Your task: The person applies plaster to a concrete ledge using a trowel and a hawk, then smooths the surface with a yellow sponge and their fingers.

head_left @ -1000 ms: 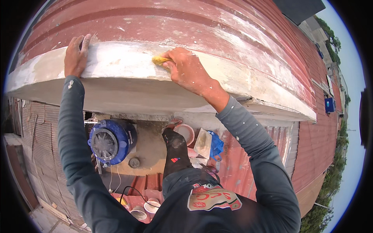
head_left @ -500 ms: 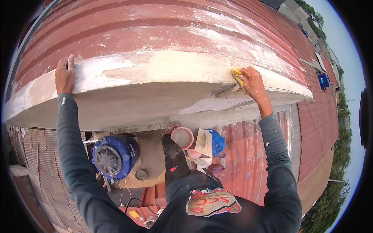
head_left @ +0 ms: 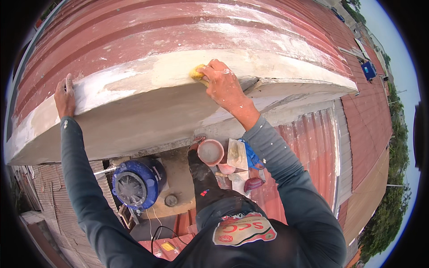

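Note:
A long plastered ledge (head_left: pixel 174 73), coated in cream and white patches, runs along the edge of the red corrugated roof. My right hand (head_left: pixel 223 87) is closed around a yellow sponge (head_left: pixel 196 72) and presses it to the ledge's front face near the middle. White specks dot that hand and wrist. At the far left, my left hand (head_left: pixel 65 98) grips the ledge, its fingers hooked over the top edge and partly hidden.
Below the ledge stand a blue water tank (head_left: pixel 138 185), a round pinkish basin (head_left: pixel 210 152) of greyish liquid, a pale flat board (head_left: pixel 237 154) and a blue plastic bag (head_left: pixel 252 156). Red corrugated roofing (head_left: pixel 308 143) lies to the right, rusty corrugated sheets (head_left: pixel 58 196) at lower left.
My right hand has slid left along the ledge with the sponge, from beside the crack to the middle. My left hand keeps its hold, and the view has shifted slightly.

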Demonstrator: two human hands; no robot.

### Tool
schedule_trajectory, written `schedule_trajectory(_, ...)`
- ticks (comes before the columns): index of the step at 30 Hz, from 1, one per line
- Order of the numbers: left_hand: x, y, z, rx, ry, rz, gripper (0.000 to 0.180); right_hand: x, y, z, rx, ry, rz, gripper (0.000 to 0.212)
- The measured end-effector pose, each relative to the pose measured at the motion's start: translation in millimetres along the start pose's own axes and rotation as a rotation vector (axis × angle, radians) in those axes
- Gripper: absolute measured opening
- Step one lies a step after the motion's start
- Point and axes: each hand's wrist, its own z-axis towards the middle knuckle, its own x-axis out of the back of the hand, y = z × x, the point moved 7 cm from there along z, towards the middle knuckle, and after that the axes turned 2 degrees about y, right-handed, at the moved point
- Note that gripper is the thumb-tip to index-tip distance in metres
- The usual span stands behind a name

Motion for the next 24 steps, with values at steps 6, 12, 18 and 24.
schedule_trajectory(6,3.2,9.1,-2.6,-0.077,0.114,0.104,0.058,90.1,129.0,-82.0,-0.437,0.312,-0.086,0.020)
schedule_trajectory(12,2.2,13.9,-1.7,-0.014,0.015,0.034,0.057,-24.5,73.7,-111.4,-0.479,0.823,0.456,0.025)
schedule_trajectory(18,4.0,9.6,0.1,-0.042,0.018,0.070,0.057,-126.8,-124.9,-36.4,-0.207,0.769,0.509,0.033)
schedule_trajectory(24,1.2,11.4,-0.3,0.004,-0.006,0.045,0.059,-138.5,-198.1,-22.2,0.088,0.498,0.765,0.037)
